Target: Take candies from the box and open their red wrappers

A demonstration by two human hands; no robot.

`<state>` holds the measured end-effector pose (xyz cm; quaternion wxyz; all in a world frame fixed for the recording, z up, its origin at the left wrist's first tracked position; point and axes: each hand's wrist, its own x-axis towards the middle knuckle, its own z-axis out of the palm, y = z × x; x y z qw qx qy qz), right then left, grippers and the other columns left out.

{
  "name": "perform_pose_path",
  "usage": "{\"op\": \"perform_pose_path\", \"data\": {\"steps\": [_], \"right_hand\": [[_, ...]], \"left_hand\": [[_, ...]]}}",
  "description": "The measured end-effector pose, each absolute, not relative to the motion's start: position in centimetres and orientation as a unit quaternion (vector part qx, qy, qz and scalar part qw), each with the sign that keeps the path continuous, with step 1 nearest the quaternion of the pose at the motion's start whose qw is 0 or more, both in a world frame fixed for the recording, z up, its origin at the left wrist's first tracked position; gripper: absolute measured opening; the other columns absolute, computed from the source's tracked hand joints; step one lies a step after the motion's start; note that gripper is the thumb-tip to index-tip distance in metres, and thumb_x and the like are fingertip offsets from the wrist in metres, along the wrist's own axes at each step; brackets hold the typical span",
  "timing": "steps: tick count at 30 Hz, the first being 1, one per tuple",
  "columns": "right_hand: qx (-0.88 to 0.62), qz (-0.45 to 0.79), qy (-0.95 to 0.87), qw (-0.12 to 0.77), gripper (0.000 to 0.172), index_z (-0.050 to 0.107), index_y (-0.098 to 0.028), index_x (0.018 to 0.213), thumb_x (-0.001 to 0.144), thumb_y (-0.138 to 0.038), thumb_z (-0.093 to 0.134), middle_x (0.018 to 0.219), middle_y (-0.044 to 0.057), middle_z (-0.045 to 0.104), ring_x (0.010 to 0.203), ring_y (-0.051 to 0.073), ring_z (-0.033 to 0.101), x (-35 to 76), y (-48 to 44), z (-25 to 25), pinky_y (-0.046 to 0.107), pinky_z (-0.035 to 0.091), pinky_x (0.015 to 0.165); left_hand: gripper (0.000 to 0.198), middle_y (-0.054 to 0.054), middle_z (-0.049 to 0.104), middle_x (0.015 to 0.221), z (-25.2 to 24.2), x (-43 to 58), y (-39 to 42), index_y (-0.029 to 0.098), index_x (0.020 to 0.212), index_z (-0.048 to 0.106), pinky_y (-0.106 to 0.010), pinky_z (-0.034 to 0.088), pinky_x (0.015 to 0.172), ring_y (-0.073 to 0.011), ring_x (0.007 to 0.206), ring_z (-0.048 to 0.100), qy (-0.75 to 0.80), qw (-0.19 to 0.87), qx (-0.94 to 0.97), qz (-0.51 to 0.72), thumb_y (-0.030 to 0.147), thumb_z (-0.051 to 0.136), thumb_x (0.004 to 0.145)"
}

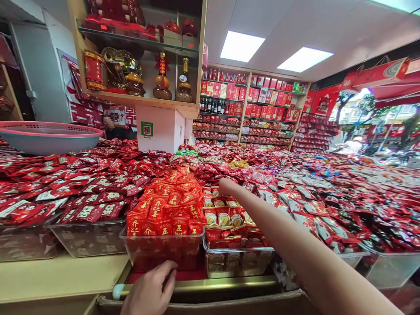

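Note:
My left hand (151,288) is low in front, at the gold rail (223,284) below the bins. Its fingers are loosely bent with a gap to the thumb, and nothing shows in them. Just beyond it stands a clear plastic bin (164,249) heaped with bright red snack packets (170,201). My right arm stretches across the bin of durian-labelled packets (226,216). The right hand (227,186) is over the back of that bin, near the dark red packets (215,170). Its fingers are hidden, so I cannot see whether it holds anything.
An open cardboard box (203,302) lies below the rail. More packets (101,199) fill bins on both sides. A blue basin with a pink basket (49,135) sits at left. Behind are a white pillar (157,127), a glass-shelved cabinet (138,96), stocked shelves (244,109) and a person (118,131).

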<state>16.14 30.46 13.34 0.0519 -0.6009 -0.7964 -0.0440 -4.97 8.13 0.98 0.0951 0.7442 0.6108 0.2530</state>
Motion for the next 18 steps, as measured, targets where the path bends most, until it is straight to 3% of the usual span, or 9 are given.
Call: {"op": "perform_pose_path", "data": {"steps": [6, 11, 14, 16, 18], "right_hand": [[-0.617, -0.029, -0.786, 0.04, 0.022, 0.056, -0.009, 0.091, 0.077, -0.025, 0.049, 0.091, 0.009, 0.059, 0.083, 0.016, 0.055, 15.9, 29.2, 13.2, 0.032, 0.044, 0.071], [-0.6, -0.028, -0.794, 0.093, 0.02, 0.061, -0.008, 0.085, 0.071, -0.014, 0.048, 0.088, 0.015, 0.061, 0.082, 0.019, 0.056, 16.7, 27.5, 16.2, 0.026, 0.04, 0.067], [-0.568, -0.025, -0.811, 0.14, 0.023, 0.061, -0.013, 0.086, 0.075, -0.019, 0.042, 0.086, 0.009, 0.062, 0.077, 0.016, 0.055, 17.9, 23.8, 18.2, 0.023, 0.038, 0.064], [-0.507, 0.035, -0.846, 0.164, 0.022, 0.061, -0.018, 0.085, 0.075, -0.025, 0.043, 0.081, 0.002, 0.063, 0.071, 0.012, 0.054, 18.6, 19.6, 17.7, 0.02, 0.038, 0.06], [-0.388, 0.207, -0.88, 0.181, 0.018, 0.061, -0.019, 0.078, 0.075, -0.027, 0.046, 0.074, -0.002, 0.062, 0.065, 0.01, 0.053, 18.9, 14.5, 15.2, 0.02, 0.038, 0.058]], "left_hand": [[0.018, 0.005, 0.066, 0.081, 1.1, -4.9, 8.2, 0.029, 0.084, 0.051, -0.022, 0.042, 0.064, -0.0147, 0.076, 0.061, 0.614, 0.081, 0.745, 0.249, 0.026, 0.034, 0.081], [0.019, 0.004, 0.066, 0.083, 1.3, -5.0, 8.1, 0.028, 0.085, 0.052, -0.022, 0.043, 0.065, -0.0148, 0.077, 0.061, 0.612, 0.084, 0.748, 0.243, 0.026, 0.034, 0.081], [0.018, 0.003, 0.067, 0.082, 1.0, -5.1, 8.2, 0.027, 0.084, 0.052, -0.022, 0.043, 0.065, -0.0149, 0.076, 0.061, 0.608, 0.08, 0.752, 0.244, 0.026, 0.035, 0.081], [0.018, 0.003, 0.067, 0.082, 0.9, -5.1, 8.4, 0.027, 0.084, 0.053, -0.023, 0.044, 0.065, -0.0153, 0.076, 0.061, 0.605, 0.074, 0.755, 0.242, 0.027, 0.035, 0.08], [0.019, 0.002, 0.067, 0.083, 0.9, -5.1, 8.4, 0.027, 0.085, 0.054, -0.023, 0.044, 0.065, -0.0161, 0.076, 0.062, 0.608, 0.069, 0.754, 0.238, 0.027, 0.035, 0.08]]}}
